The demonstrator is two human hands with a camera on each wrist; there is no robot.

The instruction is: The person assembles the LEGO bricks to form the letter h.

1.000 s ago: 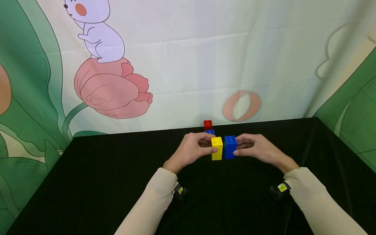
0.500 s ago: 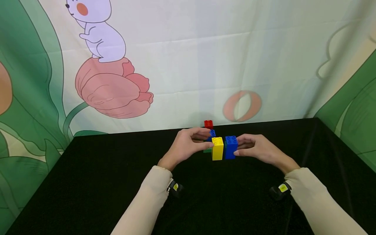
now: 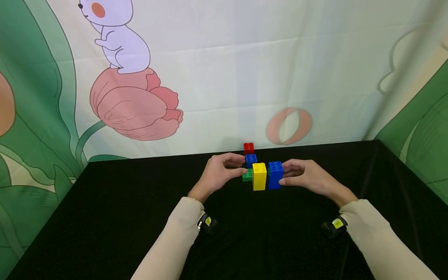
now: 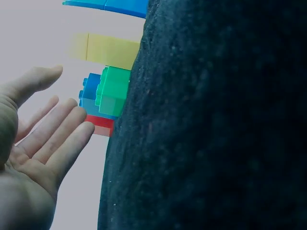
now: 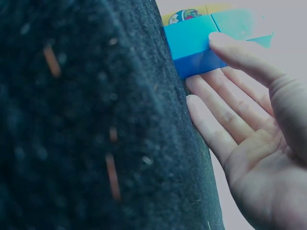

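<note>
A stack of yellow toy building bricks (image 3: pixel 259 181) stands upright on the black table, with a seam in the left wrist view. Just right of it, across a narrow gap, stands a stack of blue bricks (image 3: pixel 274 179). My right hand (image 3: pixel 309 178) pinches that blue stack, thumb (image 5: pixel 240 55) on the near face and fingers behind. Left of the yellow stack, my left hand (image 3: pixel 218 173) holds nothing, its fingers (image 4: pixel 62 134) extended and thumb apart. Nearest to it are a low green brick (image 3: pixel 247 177) and a single blue brick (image 3: pixel 250 160).
A red brick (image 3: pixel 248 148) sits at the back, close to the printed curtain (image 3: pixel 217 89) behind the table. The black cloth-covered table (image 3: pixel 140 206) spreads out on both sides of the bricks. Each wrist wears a small black camera.
My left hand has let go of the yellow stack and moved left, uncovering the green brick and the single blue brick. My right hand and the blue stack have stayed put.
</note>
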